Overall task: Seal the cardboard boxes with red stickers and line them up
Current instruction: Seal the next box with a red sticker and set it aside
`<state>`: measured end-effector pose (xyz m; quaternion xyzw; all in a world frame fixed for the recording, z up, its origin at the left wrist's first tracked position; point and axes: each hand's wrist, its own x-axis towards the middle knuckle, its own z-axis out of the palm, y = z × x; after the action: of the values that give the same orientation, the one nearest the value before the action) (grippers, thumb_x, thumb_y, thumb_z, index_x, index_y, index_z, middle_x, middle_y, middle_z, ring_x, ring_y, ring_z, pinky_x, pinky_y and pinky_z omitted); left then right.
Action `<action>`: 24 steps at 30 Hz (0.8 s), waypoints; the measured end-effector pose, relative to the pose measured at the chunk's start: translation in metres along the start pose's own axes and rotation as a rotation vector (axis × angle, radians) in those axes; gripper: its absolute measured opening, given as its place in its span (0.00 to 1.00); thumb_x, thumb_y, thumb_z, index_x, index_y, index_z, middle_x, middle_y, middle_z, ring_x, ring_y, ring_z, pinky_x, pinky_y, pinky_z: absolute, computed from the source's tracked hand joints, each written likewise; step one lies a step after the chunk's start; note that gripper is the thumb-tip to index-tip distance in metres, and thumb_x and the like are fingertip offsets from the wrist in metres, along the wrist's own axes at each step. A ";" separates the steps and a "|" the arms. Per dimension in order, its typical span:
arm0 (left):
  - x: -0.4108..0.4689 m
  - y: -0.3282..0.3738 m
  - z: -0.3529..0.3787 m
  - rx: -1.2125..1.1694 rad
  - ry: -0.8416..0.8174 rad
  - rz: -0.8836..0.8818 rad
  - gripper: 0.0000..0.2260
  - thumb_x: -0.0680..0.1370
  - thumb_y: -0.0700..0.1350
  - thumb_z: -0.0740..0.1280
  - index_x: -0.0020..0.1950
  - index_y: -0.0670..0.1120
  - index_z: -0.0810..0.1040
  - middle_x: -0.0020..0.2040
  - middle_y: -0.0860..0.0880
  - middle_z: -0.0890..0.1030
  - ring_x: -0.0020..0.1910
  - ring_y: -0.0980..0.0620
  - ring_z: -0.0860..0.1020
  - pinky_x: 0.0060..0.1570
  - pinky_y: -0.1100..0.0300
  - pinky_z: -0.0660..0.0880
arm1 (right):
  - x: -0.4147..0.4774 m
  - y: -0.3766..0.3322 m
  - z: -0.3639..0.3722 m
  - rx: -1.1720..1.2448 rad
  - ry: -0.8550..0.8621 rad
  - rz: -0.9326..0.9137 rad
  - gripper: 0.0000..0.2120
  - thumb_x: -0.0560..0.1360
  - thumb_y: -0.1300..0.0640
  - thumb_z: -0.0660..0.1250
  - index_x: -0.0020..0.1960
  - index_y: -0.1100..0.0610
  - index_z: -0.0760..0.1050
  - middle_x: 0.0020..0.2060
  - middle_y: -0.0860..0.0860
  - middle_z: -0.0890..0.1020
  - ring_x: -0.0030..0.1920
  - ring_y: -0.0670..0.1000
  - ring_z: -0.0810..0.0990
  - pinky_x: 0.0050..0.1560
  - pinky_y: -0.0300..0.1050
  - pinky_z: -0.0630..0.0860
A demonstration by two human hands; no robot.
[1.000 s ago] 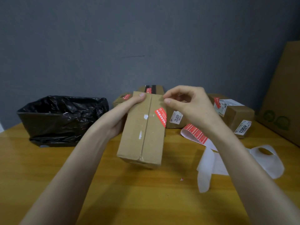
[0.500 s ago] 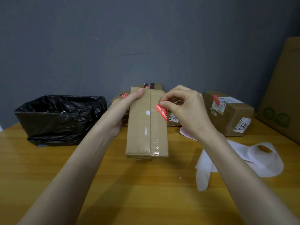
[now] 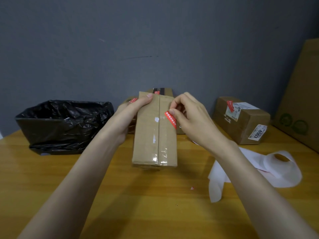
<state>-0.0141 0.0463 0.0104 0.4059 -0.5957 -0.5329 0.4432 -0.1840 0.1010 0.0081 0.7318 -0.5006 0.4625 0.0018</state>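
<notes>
A long taped cardboard box stands in the middle of the table, its near end on the wood. My left hand grips its left side, thumb on the top face near the far end. A red sticker lies slanted on the box's right top edge. My right hand has its fingers curled, and its thumb presses the sticker's upper end. Behind stand more boxes with red stickers: one at the back, one mostly hidden behind my left hand, and a labelled one at the right.
A black bag-lined bin sits at the left. White sticker backing paper lies loosely at the right, by my right forearm. A large flat cardboard sheet leans at the far right. A grey wall closes the back.
The box has come down from a tilted, lifted pose onto the table and turned straight. My right hand has moved down onto the red sticker.
</notes>
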 end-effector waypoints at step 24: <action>-0.003 0.004 -0.001 0.003 -0.026 0.010 0.32 0.59 0.66 0.73 0.57 0.50 0.79 0.52 0.47 0.83 0.54 0.46 0.80 0.62 0.46 0.72 | 0.000 0.003 0.001 0.368 -0.038 0.106 0.08 0.76 0.62 0.65 0.39 0.52 0.73 0.42 0.48 0.71 0.44 0.48 0.72 0.42 0.41 0.68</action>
<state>-0.0125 0.0497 0.0140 0.3968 -0.6041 -0.5351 0.4374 -0.1857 0.0989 0.0063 0.7010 -0.4452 0.5319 -0.1660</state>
